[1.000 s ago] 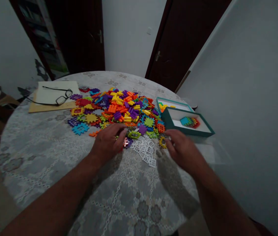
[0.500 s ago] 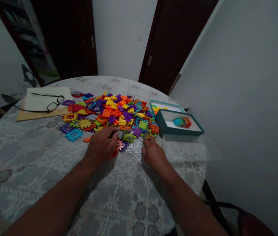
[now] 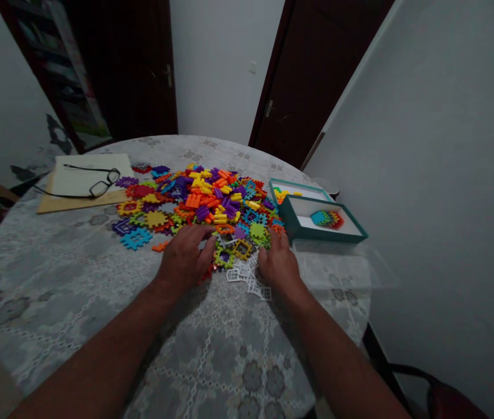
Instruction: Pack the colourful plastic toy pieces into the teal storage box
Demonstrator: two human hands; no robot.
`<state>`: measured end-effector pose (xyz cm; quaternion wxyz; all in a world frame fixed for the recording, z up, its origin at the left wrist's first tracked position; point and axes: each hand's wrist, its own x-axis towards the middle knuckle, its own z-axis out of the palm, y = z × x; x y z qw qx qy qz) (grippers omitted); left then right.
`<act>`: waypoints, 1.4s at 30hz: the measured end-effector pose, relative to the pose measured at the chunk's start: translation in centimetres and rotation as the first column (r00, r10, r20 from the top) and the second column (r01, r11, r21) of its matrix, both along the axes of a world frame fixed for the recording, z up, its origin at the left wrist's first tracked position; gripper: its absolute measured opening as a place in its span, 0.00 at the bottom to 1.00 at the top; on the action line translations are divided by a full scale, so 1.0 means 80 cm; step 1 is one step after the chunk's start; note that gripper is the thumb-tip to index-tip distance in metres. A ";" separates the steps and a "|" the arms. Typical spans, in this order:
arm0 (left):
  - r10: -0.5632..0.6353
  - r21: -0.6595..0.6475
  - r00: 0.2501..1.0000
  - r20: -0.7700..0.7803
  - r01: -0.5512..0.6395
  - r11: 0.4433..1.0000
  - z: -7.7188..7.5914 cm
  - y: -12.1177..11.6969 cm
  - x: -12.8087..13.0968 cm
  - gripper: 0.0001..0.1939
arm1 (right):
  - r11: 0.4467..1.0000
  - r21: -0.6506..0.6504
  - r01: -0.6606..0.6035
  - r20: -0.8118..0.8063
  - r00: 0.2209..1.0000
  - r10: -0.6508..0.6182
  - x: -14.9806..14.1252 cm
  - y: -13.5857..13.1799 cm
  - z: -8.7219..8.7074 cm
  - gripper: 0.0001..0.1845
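A: Step in hand?

B: Judged as handling loose pieces at near edge of colourful pile (image 3: 216, 198), with both hands in close.

A: Location of white lattice pieces (image 3: 242, 272)?

B: Overlapping on patterned tablecloth (image 3: 212, 337), between left hand (image 3: 184, 256) and right hand (image 3: 280, 262), close by the latter.

A: Grip?

B: On left, slightly parted at thumb and forefinger; on right, bent low beside white lattice pieces. Cannot tell of any hold in either.

A: Demand of next move?

B: Judged: for any thin piece, light fingertip pinch, without dragging neighbours.
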<state>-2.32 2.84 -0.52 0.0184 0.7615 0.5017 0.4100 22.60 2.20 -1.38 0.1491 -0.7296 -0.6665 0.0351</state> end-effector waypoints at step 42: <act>-0.344 -0.248 0.937 0.062 0.348 0.904 -0.012 -0.013 0.017 0.14 | 0.830 0.324 -0.454 -0.614 0.567 0.549 -0.010 -0.020 -0.025 0.10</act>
